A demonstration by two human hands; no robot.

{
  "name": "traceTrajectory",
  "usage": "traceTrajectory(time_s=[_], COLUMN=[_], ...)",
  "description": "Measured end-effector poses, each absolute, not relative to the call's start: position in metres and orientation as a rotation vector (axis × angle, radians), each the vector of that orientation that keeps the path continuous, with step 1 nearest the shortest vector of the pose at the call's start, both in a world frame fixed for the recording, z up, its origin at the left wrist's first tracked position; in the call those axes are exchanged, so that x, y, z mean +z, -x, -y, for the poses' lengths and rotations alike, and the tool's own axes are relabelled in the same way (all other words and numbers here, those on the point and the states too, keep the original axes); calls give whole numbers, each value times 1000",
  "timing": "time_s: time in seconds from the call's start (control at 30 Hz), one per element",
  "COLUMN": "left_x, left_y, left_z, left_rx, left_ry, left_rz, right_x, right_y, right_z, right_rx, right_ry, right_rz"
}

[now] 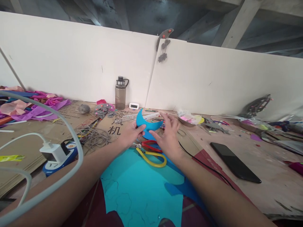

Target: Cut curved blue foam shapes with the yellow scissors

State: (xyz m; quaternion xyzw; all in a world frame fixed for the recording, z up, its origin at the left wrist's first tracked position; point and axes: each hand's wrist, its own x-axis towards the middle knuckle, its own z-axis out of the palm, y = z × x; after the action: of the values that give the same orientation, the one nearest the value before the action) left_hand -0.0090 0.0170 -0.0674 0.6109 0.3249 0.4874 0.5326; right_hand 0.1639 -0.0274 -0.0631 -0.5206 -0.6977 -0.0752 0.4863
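My left hand (pixel 129 134) pinches the lower left tip of a blue crescent-shaped cutout (pixel 147 123), holding it up off the table. My right hand (pixel 168 134) meets the cutout from the right, thumb and fingers closed on its lower edge. Just below both hands lie red-handled scissors (pixel 151 145) and yellow-handled scissors (pixel 152 159), resting on a large turquoise sheet (pixel 142 189) that has flower outlines drawn on it. A darker blue sheet (pixel 187 189) sticks out from under it on the right.
A black phone (pixel 235 161) lies to the right, with a thin black cable (pixel 205 165) running past my right forearm. On the left are a white charger on a blue power strip (pixel 55 154), white cables, tangled grey cord (pixel 94 135) and pink-purple paper scraps (pixel 35 105). A water bottle (pixel 120 93) stands at the white back wall.
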Motion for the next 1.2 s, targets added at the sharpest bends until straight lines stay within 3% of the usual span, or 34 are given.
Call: traceTrajectory(time_s=[0.1,0.27,0.67,1.2], left_x=[-68,-69,-56,-60], left_y=[9,7,15,21], left_z=[-15,-12,-10,-16], left_rx=[1135,1099,994,960], left_ry=[-1528,-1439,-1155,-1180], left_rz=[-786,-710,-380,-330], right_x=[-63,-62,-58,-59], right_y=[-166,-168,-167,-164], right_z=[30,31,31,33], right_rx=[-410,-522,-355,-300], right_ry=[1319,1339,1304,1300], right_rz=[1885,2008,1980,1957])
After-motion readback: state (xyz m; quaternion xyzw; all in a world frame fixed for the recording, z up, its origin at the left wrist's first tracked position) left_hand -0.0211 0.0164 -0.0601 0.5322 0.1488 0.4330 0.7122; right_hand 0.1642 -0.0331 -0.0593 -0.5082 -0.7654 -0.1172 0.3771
